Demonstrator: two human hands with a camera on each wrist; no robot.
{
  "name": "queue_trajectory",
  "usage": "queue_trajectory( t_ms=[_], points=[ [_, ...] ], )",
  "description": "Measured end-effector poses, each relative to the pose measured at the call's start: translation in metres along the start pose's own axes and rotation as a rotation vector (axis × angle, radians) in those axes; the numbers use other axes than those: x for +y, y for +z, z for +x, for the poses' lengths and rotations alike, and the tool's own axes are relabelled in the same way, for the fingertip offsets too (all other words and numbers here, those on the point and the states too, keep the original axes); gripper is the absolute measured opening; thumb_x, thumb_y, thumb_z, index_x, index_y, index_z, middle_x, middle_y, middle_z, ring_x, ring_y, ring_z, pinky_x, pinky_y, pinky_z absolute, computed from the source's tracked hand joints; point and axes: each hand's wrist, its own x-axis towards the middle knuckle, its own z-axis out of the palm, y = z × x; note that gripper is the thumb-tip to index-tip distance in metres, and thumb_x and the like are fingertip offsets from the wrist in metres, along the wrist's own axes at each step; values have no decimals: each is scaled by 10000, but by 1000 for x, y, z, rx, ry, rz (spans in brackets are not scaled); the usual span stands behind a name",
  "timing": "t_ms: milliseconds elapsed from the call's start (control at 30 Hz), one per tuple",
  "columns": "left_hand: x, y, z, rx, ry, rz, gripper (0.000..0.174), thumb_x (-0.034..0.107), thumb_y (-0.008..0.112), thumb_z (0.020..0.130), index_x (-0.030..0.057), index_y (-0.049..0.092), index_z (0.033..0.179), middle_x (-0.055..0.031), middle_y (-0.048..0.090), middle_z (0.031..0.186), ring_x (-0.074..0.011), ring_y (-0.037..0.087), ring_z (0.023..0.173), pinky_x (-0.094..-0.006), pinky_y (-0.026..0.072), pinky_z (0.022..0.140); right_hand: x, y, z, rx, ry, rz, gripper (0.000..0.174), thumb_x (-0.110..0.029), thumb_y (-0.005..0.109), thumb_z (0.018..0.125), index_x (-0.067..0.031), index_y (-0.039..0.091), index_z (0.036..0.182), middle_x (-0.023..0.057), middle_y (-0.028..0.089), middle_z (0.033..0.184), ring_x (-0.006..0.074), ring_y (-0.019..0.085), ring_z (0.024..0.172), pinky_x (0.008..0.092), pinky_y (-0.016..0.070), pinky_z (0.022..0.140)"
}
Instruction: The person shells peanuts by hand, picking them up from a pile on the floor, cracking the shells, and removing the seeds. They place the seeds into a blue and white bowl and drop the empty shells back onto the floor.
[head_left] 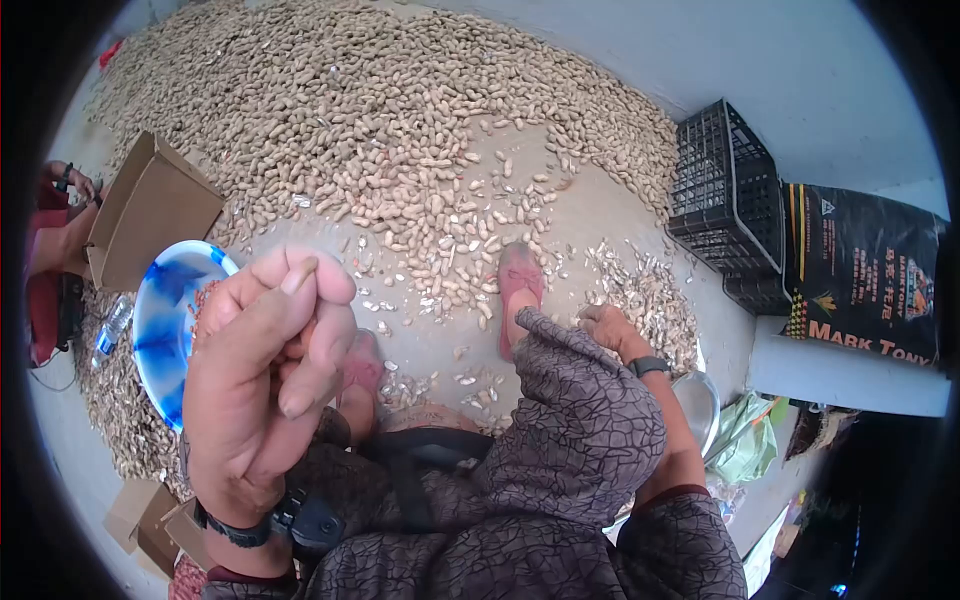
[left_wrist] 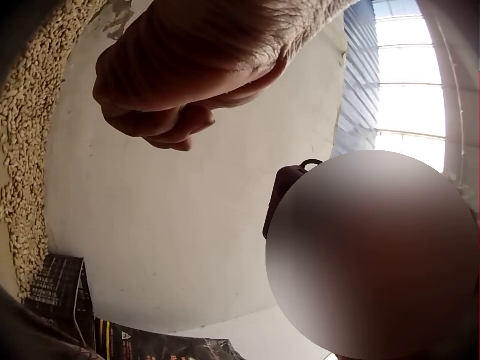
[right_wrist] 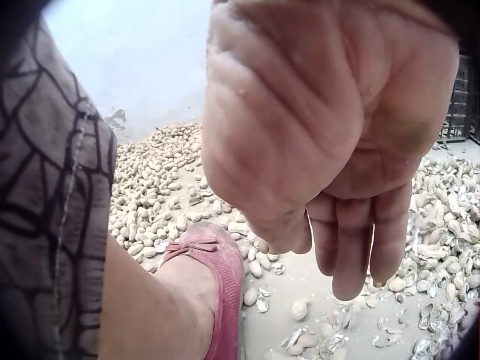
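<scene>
- Peanuts in their shells lie heaped across the floor, against the wall.
- Left hand, raised beside a blue-and-white basin with reddish kernels, has its fingers curled, thumb against forefinger; whether anything is pinched cannot be told.
- Right hand, fingers relaxed and nearly straight, hangs low beside scattered shells, near a pink shoe.

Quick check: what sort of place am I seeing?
Likely a crop-storage and shelling area: there is a large heap of peanuts, a pile of broken shells and a black crate.
</scene>
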Motion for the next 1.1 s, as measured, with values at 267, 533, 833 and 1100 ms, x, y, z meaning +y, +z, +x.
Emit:
queue_trajectory(
  t_ms=[267, 533, 833, 1100],
  points=[
    [-2, -3, 1, -40, -1, -15, 178, 115, 427, 870, -42, 507, 886, -34, 465, 568, -22, 298, 368, -152, 230, 344, -7, 12, -12, -83, 177, 86, 289, -256, 548, 764, -23, 600, 926, 187, 603, 856, 315, 577, 822, 354, 449, 737],
    [-3, 3, 8, -68, -30, -43, 172, 118, 438, 868, -36, 513, 875, -43, 498, 598, -25, 304, 371, -151, 236, 343, -2, 33, -7, -61, 184, 169, 262, -222, 562, 761, -12, 604, 912, 192, 604, 860, 296, 582, 823, 344, 446, 732],
    [5, -13, -16, -73, 29, -77, 175, 114, 409, 877, -26, 514, 865, -36, 480, 568, -28, 296, 362, -159, 245, 359, -2, 39, 4, -114, 19, 26, 264, -214, 560, 732, -41, 601, 927, 183, 603, 884, 315, 577, 832, 355, 443, 738],
    [3, -5, -9, 38, -46, -56, 178, 110, 383, 887, -39, 477, 864, -56, 467, 539, -41, 298, 347, -178, 258, 349, -24, 60, 23, -78, 216, -51, 307, -284, 547, 741, -94, 600, 976, 152, 581, 992, 313, 548, 937, 360, 438, 808]
  ],
)
